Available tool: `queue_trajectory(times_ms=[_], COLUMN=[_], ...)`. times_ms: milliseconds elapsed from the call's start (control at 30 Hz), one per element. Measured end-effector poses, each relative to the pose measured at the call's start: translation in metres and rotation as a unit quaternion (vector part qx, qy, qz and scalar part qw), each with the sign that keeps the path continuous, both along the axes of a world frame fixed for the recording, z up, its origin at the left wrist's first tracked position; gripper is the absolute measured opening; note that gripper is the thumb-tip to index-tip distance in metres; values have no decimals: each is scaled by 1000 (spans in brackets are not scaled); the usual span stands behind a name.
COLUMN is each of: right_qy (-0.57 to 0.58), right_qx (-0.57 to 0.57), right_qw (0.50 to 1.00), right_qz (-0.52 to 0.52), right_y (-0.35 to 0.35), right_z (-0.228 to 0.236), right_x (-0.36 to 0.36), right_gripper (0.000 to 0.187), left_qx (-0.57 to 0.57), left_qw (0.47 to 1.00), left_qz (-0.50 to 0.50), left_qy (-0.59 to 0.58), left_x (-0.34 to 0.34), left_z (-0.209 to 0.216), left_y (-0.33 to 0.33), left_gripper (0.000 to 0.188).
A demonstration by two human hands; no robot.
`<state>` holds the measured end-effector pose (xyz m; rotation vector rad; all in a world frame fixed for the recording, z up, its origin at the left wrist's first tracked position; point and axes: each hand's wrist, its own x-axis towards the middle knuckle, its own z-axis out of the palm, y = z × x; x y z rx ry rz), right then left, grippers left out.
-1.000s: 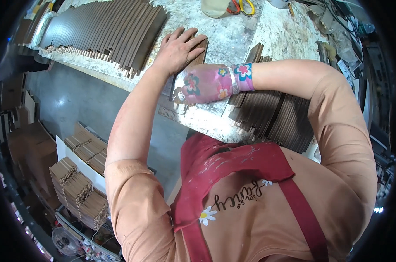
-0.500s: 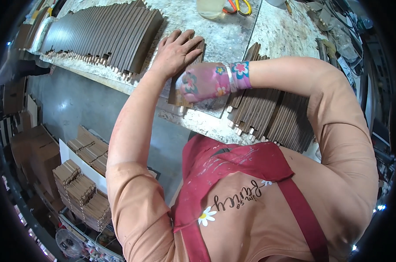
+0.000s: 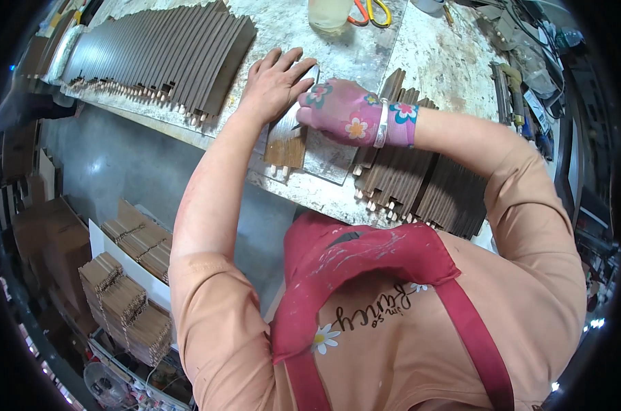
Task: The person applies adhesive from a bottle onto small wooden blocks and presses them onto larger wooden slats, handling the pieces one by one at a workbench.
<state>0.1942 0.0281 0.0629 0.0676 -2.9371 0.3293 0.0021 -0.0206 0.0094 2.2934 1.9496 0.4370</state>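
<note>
A brown wooden slat (image 3: 285,152) with pale pegs at its near end lies on the worktable in front of me. My left hand (image 3: 273,85), bare, rests flat on the slat's far part with fingers stretched out. My right hand (image 3: 341,113), in a purple flowered glove, is closed over the slat's right edge, close to my left thumb. A thin dark tip shows by its fingers; the rest of what it holds is hidden. Right of the slat lies a row of dark slats (image 3: 420,171) with pegged near ends.
A longer row of dark slats (image 3: 167,51) stands at the table's far left. At the back are a tub of pale liquid (image 3: 327,15) and a tool with red and yellow handles (image 3: 379,14). Cardboard bundles (image 3: 125,301) sit below, left of the table.
My right hand has moved up and to the right, uncovering the slat's near end. My left hand has stayed nearly in place on the slat.
</note>
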Motion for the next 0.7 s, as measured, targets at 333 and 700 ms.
queue_trajectory(times_ms=[333, 700], right_qy=[-101, -159], right_qx=[-6, 6], right_qw=[988, 973], right_qz=[-117, -166], right_y=[-50, -72], right_z=[-1, 6], right_x=[12, -19], right_gripper=[15, 12], left_qx=[14, 41], left_qw=[1000, 999], left_qz=[21, 35], left_qy=[-11, -10], left_x=[5, 6], left_z=[2, -6], left_y=[-3, -2], left_gripper=[44, 43])
